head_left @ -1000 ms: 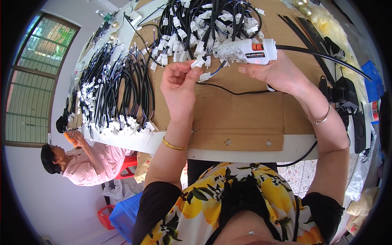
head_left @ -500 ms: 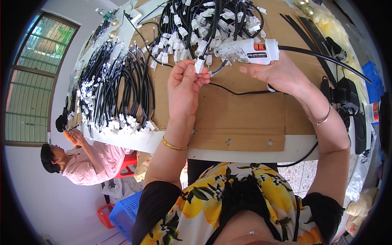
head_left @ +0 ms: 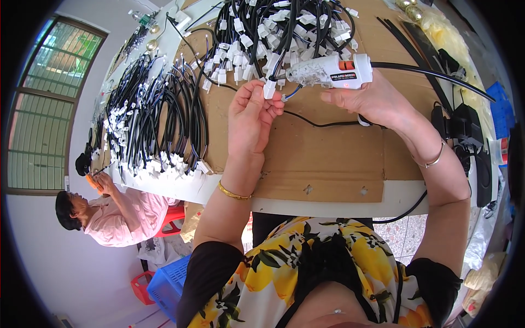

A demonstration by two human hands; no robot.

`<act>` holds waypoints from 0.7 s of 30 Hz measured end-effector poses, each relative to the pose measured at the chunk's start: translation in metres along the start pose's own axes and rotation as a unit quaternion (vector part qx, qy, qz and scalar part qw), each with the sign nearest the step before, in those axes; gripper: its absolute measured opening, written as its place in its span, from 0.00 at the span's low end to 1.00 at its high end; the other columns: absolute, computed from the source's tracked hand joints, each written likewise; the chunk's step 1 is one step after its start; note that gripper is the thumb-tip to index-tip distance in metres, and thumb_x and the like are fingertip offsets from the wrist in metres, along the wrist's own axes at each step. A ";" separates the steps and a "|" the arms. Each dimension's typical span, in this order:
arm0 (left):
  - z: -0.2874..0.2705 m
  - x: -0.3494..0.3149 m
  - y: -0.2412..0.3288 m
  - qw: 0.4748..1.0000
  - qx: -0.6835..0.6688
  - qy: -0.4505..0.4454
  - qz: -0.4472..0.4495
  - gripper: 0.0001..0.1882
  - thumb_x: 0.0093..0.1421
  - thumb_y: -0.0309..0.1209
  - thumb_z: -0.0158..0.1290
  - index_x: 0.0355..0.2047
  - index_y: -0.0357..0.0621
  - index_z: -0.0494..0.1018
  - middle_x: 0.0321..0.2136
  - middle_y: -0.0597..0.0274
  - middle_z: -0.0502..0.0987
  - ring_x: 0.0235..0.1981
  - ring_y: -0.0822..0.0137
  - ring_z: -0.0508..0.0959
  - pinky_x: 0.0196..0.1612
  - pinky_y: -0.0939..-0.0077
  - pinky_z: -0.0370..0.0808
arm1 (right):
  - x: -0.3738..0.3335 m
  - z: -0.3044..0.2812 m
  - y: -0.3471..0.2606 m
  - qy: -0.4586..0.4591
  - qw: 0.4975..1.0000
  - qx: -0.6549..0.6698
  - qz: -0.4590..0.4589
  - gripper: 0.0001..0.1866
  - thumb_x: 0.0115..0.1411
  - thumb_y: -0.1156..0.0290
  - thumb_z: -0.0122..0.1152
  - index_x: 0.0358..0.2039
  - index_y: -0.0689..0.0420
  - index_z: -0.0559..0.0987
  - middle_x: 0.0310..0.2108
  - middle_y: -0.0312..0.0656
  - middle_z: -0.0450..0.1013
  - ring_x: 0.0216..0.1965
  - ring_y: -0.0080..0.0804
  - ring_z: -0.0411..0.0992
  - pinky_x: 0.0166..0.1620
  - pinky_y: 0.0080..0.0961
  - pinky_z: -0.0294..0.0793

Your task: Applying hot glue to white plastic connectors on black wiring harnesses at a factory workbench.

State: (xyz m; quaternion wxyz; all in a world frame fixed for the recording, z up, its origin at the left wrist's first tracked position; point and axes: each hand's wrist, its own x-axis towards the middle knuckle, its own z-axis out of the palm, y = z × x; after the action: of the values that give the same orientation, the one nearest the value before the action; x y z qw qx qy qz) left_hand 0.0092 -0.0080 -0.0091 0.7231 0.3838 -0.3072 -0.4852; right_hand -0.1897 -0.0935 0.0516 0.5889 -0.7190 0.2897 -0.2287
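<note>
Between the thumb and fingers of my left hand (head_left: 250, 115) is a white plastic connector (head_left: 269, 89) with dark wires running up from it. My right hand (head_left: 372, 99) is wrapped round a white hot glue gun (head_left: 350, 71), whose cord passes under the sheet's far side. The gun points left, and its clouded, glue-smeared front (head_left: 306, 71) is close to the connector; whether the nozzle touches it I cannot tell. A second small white plug (head_left: 284, 98) on a blue-black wire hangs beside my left fingertips. Behind both hands lies a heap of black cables with white connectors (head_left: 273, 35).
Brown cardboard (head_left: 328, 158) covers the white table. To the left lies a row of black cables (head_left: 169, 109). Black power adapters (head_left: 465, 123) sit at the right edge, near black strips (head_left: 415, 60). A person in pink (head_left: 128, 218) sits at far left, by a blue crate (head_left: 169, 284).
My left hand and the connector have shifted very slightly right. The glue gun has barely moved, and both grips stay the same.
</note>
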 end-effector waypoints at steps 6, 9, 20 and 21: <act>0.000 0.000 0.001 1.000 0.002 0.007 0.003 0.07 0.60 0.28 0.40 0.35 0.38 0.65 0.25 0.55 0.73 0.22 0.68 0.72 0.27 0.77 0.71 | -0.002 0.002 -0.005 0.005 1.000 -0.018 0.018 0.14 0.47 0.66 0.63 0.33 0.57 0.73 0.19 0.27 0.66 0.20 0.12 0.58 0.23 0.12 0.60; -0.001 0.001 0.000 1.000 0.001 0.009 0.006 0.07 0.60 0.28 0.40 0.34 0.38 0.65 0.24 0.55 0.73 0.22 0.68 0.72 0.27 0.78 0.71 | -0.002 0.003 -0.005 0.006 0.999 -0.032 0.013 0.13 0.47 0.67 0.63 0.33 0.58 0.73 0.19 0.27 0.66 0.20 0.12 0.58 0.22 0.11 0.59; -0.003 0.002 -0.001 1.000 0.015 0.020 0.018 0.07 0.60 0.28 0.41 0.33 0.38 0.66 0.24 0.55 0.73 0.22 0.68 0.72 0.26 0.78 0.70 | -0.003 0.003 -0.004 0.006 0.999 -0.042 0.018 0.12 0.47 0.71 0.62 0.33 0.59 0.74 0.22 0.29 0.67 0.23 0.11 0.60 0.26 0.10 0.62; -0.002 0.002 -0.001 1.000 0.015 0.020 0.019 0.07 0.60 0.28 0.41 0.33 0.38 0.66 0.24 0.55 0.73 0.22 0.68 0.72 0.26 0.78 0.70 | -0.003 0.003 -0.002 0.007 0.999 -0.037 0.012 0.12 0.47 0.71 0.61 0.33 0.59 0.74 0.22 0.29 0.67 0.23 0.11 0.60 0.26 0.10 0.62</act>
State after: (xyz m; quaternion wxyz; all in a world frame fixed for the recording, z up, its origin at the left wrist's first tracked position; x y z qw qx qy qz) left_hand 0.0114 -0.0093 -0.0107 0.7321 0.3985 -0.3074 -0.4591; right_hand -0.1893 -0.0892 0.0534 0.5629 -0.7350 0.3104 -0.2158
